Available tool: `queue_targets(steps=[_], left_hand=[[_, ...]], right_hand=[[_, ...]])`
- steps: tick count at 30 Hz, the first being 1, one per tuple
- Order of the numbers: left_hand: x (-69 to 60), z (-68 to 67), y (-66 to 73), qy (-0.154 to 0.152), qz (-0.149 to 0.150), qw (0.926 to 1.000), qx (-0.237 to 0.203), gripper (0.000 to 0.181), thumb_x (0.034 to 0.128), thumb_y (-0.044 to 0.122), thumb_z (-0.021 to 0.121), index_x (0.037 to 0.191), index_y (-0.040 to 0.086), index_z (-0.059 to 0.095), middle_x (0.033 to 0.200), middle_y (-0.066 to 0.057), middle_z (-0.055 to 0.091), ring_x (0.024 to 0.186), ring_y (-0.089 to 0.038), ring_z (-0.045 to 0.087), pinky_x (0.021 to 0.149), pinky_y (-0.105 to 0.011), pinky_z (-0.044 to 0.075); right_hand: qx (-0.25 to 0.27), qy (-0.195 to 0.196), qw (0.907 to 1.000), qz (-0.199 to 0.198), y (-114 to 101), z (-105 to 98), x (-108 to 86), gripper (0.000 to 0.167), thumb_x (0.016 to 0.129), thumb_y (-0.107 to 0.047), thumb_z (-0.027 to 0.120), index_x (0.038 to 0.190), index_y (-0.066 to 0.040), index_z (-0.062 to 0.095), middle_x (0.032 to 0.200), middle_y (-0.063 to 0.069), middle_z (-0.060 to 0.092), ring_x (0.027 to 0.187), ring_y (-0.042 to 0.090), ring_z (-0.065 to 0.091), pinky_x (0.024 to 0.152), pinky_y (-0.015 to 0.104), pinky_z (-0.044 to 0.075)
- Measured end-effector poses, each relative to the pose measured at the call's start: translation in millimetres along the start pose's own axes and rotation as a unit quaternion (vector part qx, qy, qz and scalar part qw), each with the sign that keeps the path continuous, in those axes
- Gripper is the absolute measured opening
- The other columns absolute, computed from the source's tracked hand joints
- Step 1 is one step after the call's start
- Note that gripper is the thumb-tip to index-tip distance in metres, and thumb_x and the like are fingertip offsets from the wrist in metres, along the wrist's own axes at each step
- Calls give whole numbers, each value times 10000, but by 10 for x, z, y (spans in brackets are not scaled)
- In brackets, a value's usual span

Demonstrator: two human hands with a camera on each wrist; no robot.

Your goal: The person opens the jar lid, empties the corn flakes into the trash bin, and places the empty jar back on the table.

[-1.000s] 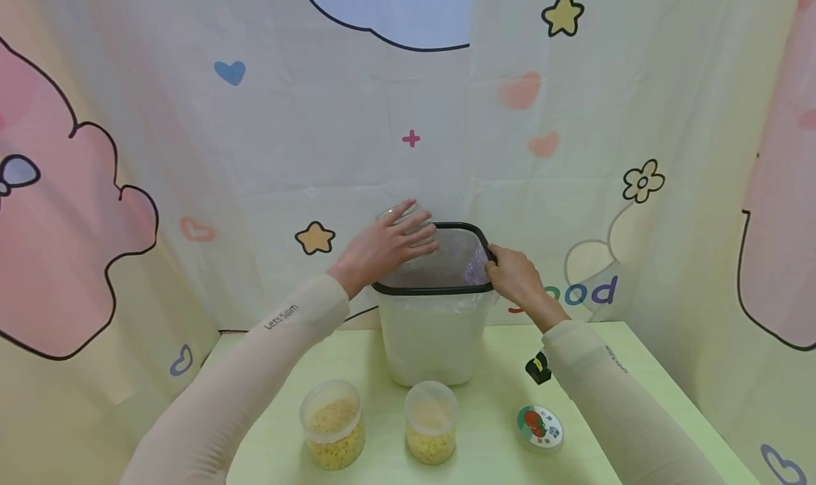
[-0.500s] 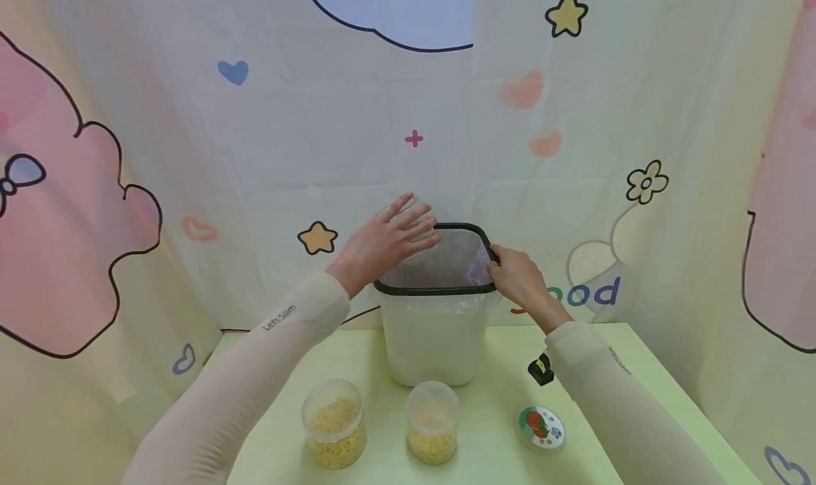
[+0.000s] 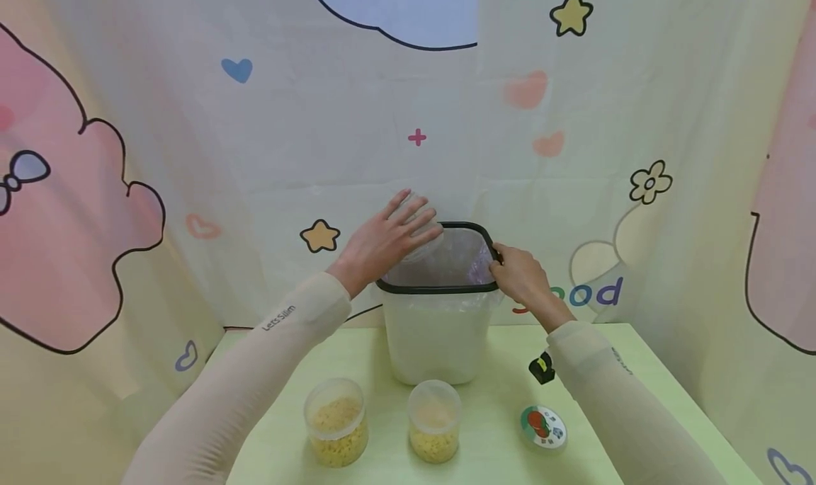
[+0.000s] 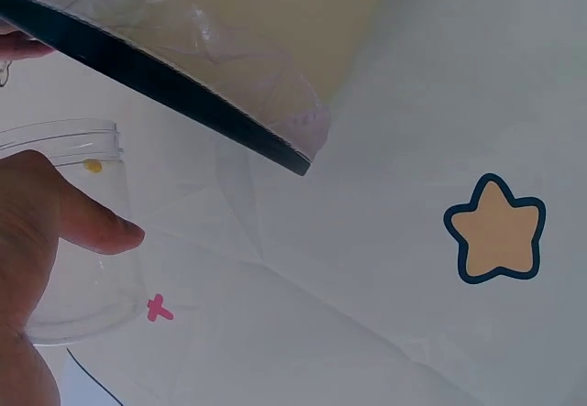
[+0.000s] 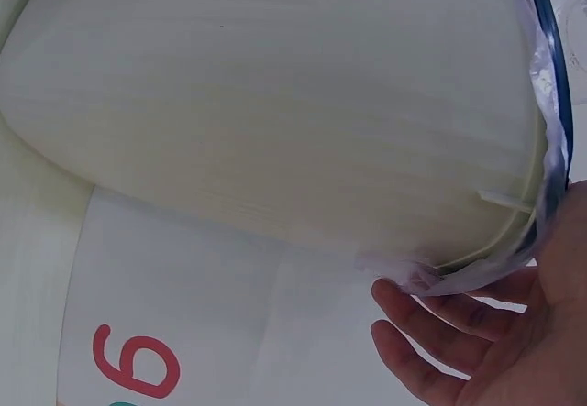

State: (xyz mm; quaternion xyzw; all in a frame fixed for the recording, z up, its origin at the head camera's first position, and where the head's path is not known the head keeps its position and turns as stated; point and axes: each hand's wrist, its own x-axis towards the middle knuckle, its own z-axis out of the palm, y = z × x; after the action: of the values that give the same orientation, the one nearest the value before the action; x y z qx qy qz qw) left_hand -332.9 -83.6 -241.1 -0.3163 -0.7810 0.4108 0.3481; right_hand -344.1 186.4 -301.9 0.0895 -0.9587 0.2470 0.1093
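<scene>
A white bin [image 3: 436,336] with a black rim and a thin plastic liner stands at the table's back. Over the left part of its mouth, my left hand [image 3: 385,238] holds a clear jar. In the left wrist view the jar [image 4: 92,278] is tilted beside the rim [image 4: 165,85], thumb along its wall, a yellow bit inside near its mouth; the other fingers are hidden there. My right hand [image 3: 523,276] grips the bin's right rim. In the right wrist view its fingers [image 5: 440,333] are bent below the rim and liner [image 5: 550,104].
Two clear tubs of yellow bits, one at front left [image 3: 336,428] and one at front centre [image 3: 435,428], stand before the bin. A round lid with a tomato picture [image 3: 544,427] and a small black object [image 3: 542,367] lie on the right. A printed curtain [image 3: 357,117] hangs behind.
My left hand has risen slightly with the jar over the bin. The right hand's grip on the rim is unchanged. The whole head view has shifted a little.
</scene>
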Motion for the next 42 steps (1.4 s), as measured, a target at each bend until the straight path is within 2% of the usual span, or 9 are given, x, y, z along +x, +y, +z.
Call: queue_targets(steps=[6,10,13,17,24,28,34,42], left_hand=[[-23,-29,-3,4,-152,9997,-189,967,797,302,806,1548,279,198,1604,-43,264,1507,-285,200,1252,-513,4],[-37,-49,-7,106,-245,9988,-420,933,812,291,786,1553,261,220,1605,-50,275,1504,-290,211,1254,-501,5],[-40,-60,-19,254,-394,9971,-601,890,819,268,772,1544,248,256,1591,-54,304,1490,-292,240,1258,-491,24],[-47,-67,-30,369,-610,9935,-889,886,794,253,784,1531,228,292,1569,-64,340,1470,-296,266,1260,-480,60],[-79,-68,-36,329,-830,9884,-1229,934,775,269,809,1538,193,276,1572,-80,339,1472,-306,270,1257,-480,101],[-108,-76,-37,385,-1026,9823,-1519,915,783,211,788,1538,179,272,1566,-84,343,1467,-310,271,1255,-477,126],[-142,-88,-34,476,-1379,9664,-2116,897,775,135,759,1532,172,280,1552,-92,340,1445,-320,266,1253,-468,145],[-201,-68,-4,670,-1630,9560,-2344,875,767,136,745,1519,146,298,1540,-103,357,1428,-315,297,1251,-451,162]], right_hand=[[-182,87,9998,-37,2,-10,-19,528,970,-223,445,1464,-36,438,1367,226,556,916,308,587,561,301,421],[-311,155,9993,-129,-2,-38,-27,505,965,-225,444,1431,-33,483,1382,238,524,1074,378,584,690,420,510],[-326,191,9991,-172,-13,-59,-30,490,974,-239,441,1417,-39,502,1400,237,510,1158,418,571,796,502,531],[-322,213,9991,-201,-29,-77,-44,485,985,-261,435,1416,-51,506,1421,234,493,1177,426,565,836,526,528],[-289,345,9987,-254,-61,-107,-94,486,997,-280,422,1434,-76,488,1448,223,467,1199,435,551,867,554,517],[-271,466,9981,-302,-80,-129,-134,497,1004,-308,428,1451,-95,469,1463,203,462,1233,436,531,898,573,505],[-318,509,9974,-399,-111,-149,-196,538,997,-351,477,1488,-140,421,1507,191,420,1260,452,505,912,596,492],[-406,637,9947,-705,-165,-164,-297,564,987,-370,507,1494,-143,411,1525,175,405,1323,440,460,1002,625,438]])
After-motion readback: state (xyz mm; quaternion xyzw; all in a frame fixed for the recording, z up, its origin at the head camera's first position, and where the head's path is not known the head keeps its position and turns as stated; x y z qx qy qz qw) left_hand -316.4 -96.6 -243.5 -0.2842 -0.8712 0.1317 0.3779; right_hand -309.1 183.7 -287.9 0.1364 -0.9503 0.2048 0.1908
